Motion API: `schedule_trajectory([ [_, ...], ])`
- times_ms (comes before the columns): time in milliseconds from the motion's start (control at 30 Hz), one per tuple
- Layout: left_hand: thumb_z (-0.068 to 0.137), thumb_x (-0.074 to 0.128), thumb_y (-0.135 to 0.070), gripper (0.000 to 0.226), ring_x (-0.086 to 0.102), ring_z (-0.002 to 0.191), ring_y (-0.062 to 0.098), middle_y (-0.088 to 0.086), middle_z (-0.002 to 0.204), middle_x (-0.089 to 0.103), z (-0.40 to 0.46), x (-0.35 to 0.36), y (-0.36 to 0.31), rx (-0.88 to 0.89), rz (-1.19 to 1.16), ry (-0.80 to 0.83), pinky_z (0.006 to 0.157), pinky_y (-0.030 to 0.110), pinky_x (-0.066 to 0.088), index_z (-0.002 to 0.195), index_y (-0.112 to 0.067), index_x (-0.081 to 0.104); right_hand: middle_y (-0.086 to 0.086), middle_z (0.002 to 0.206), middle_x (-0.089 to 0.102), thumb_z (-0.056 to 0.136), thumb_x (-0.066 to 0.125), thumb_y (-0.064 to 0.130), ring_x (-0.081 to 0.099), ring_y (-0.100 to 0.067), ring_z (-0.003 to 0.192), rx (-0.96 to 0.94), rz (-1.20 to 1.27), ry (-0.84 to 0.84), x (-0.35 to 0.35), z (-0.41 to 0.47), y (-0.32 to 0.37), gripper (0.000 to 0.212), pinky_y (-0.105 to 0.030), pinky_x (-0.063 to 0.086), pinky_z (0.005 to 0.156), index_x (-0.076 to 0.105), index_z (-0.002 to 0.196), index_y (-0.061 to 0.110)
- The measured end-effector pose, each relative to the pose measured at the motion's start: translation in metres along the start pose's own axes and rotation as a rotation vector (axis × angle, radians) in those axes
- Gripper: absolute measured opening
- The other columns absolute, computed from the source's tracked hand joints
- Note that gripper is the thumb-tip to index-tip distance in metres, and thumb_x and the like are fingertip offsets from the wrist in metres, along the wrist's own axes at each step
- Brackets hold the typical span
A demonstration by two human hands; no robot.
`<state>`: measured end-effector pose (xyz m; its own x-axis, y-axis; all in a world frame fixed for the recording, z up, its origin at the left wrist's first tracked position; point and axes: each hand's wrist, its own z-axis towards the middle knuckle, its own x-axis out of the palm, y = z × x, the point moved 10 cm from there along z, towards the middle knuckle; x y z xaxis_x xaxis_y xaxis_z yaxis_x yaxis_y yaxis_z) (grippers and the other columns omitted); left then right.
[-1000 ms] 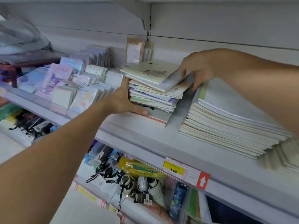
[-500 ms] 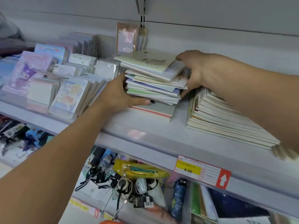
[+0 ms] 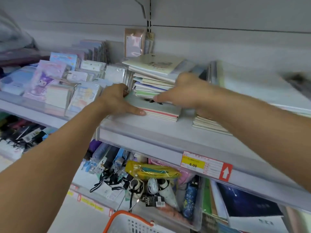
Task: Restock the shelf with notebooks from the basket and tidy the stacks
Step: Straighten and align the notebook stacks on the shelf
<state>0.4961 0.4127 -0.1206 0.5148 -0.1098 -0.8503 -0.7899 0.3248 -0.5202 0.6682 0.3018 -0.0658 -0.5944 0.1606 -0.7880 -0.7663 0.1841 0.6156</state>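
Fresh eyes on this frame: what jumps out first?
Two bare forearms converge mid-shelf on an untidy stack of pastel notebooks: the left hand grips its lower left corner, the right hand presses its right side. Below, a yellow and red price tag reading 6.00 sits on the shelf edge. An orange-rimmed white plastic basket shows at bottom centre.

You face a pale grey shelf (image 3: 151, 132) in a shop, its clear front rail carrying a yellow and red price tag (image 3: 206, 164) reading 6.00. Above the tag rises a grey back panel (image 3: 218, 14), split by a slotted upright (image 3: 149, 24) holding a bracket (image 3: 141, 5). Below the tag sits a lower shelf (image 3: 94, 201) with its own small labels. Light is even and soft.
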Motion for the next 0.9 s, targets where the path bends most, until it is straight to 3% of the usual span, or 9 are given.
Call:
schedule_trajectory([
  [67, 0.031, 0.088, -0.061, 0.106, 0.060, 0.108, 0.020, 0.003, 0.121, 0.064, 0.000, -0.003, 0.000, 0.004, -0.040, -0.042, 0.097, 0.036, 0.050, 0.120, -0.011, 0.060, -0.026, 0.158, 0.018, 0.081, 0.076, 0.046, 0.027, -0.037, 0.143, 0.044, -0.045, -0.028, 0.025, -0.012, -0.017, 0.110, -0.040, 0.036, 0.112, 0.010, 0.152, -0.007],
  [167, 0.042, 0.094, -0.045, 0.089, 0.062, 0.101, 0.016, -0.001, 0.109, 0.066, 0.001, -0.004, 0.001, 0.022, -0.103, -0.052, 0.089, 0.024, 0.049, 0.118, -0.011, 0.064, -0.028, 0.158, 0.017, 0.084, 0.074, 0.042, 0.026, -0.034, 0.145, 0.100, 0.042, -0.034, 0.048, -0.020, -0.037, 0.124, -0.028, 0.033, 0.111, -0.019, 0.147, -0.013],
  [267, 0.044, 0.095, -0.042, 0.078, 0.065, 0.097, 0.017, -0.001, 0.099, 0.068, 0.003, -0.003, 0.000, 0.072, -0.121, -0.086, 0.088, 0.028, 0.052, 0.110, -0.010, 0.069, -0.019, 0.128, 0.051, 0.091, 0.067, 0.040, 0.053, -0.027, 0.111, 0.166, 0.019, -0.040, 0.055, -0.015, -0.049, 0.095, -0.022, 0.041, 0.070, 0.013, 0.147, -0.016],
  [367, 0.043, 0.095, -0.039, 0.075, 0.065, 0.094, 0.015, -0.004, 0.093, 0.067, 0.005, -0.003, 0.001, 0.105, -0.143, -0.114, 0.085, 0.026, 0.053, 0.107, -0.009, 0.070, -0.013, 0.102, 0.055, 0.098, 0.059, 0.033, 0.055, -0.025, 0.090, 0.122, -0.070, -0.148, 0.047, -0.007, -0.046, 0.036, -0.023, 0.035, 0.062, 0.055, 0.099, -0.002],
  [433, 0.040, 0.095, -0.040, 0.077, 0.067, 0.094, 0.016, -0.002, 0.094, 0.069, 0.005, -0.003, 0.002, 0.108, -0.166, -0.128, 0.086, 0.027, 0.055, 0.105, -0.009, 0.071, -0.005, 0.077, 0.047, 0.096, 0.064, 0.028, 0.049, -0.017, 0.066, 0.118, -0.056, -0.225, 0.044, -0.008, -0.048, 0.041, -0.025, 0.029, 0.049, 0.039, 0.068, 0.012],
  [533, 0.037, 0.092, -0.046, 0.081, 0.067, 0.097, 0.017, 0.000, 0.100, 0.071, 0.006, -0.003, 0.001, 0.114, -0.167, -0.118, 0.090, 0.033, 0.055, 0.106, -0.010, 0.071, 0.001, 0.066, 0.036, 0.093, 0.068, 0.023, 0.032, -0.006, 0.054, 0.126, -0.037, -0.282, 0.042, -0.010, -0.052, 0.047, -0.020, 0.019, 0.041, 0.033, 0.063, 0.015],
  [733, 0.034, 0.089, -0.057, 0.082, 0.068, 0.093, 0.012, -0.008, 0.099, 0.073, 0.008, 0.005, 0.002, 0.083, -0.161, -0.013, 0.091, 0.032, 0.054, 0.104, -0.018, 0.073, -0.011, 0.099, 0.054, 0.088, 0.073, 0.030, 0.054, -0.020, 0.082, 0.182, 0.128, -0.184, 0.053, -0.006, -0.047, 0.058, -0.021, 0.030, 0.045, 0.049, 0.125, -0.007],
  [800, 0.025, 0.086, -0.064, 0.085, 0.069, 0.091, 0.012, -0.008, 0.095, 0.075, 0.008, 0.004, 0.002, 0.082, -0.189, -0.002, 0.090, 0.034, 0.055, 0.097, -0.019, 0.075, -0.005, 0.085, 0.049, 0.088, 0.073, 0.027, 0.046, -0.016, 0.069, 0.200, 0.155, -0.171, 0.050, -0.008, -0.051, 0.032, -0.022, 0.025, 0.042, 0.056, 0.096, 0.000],
  [900, 0.022, 0.091, -0.057, 0.088, 0.069, 0.093, 0.009, -0.012, 0.098, 0.073, 0.005, 0.007, -0.001, 0.098, -0.279, 0.041, 0.088, 0.025, 0.055, 0.100, -0.022, 0.073, 0.000, 0.067, 0.042, 0.090, 0.071, 0.023, 0.039, -0.010, 0.056, 0.207, 0.246, -0.128, 0.048, -0.019, -0.057, 0.041, -0.023, 0.029, 0.044, 0.040, 0.067, 0.012],
])
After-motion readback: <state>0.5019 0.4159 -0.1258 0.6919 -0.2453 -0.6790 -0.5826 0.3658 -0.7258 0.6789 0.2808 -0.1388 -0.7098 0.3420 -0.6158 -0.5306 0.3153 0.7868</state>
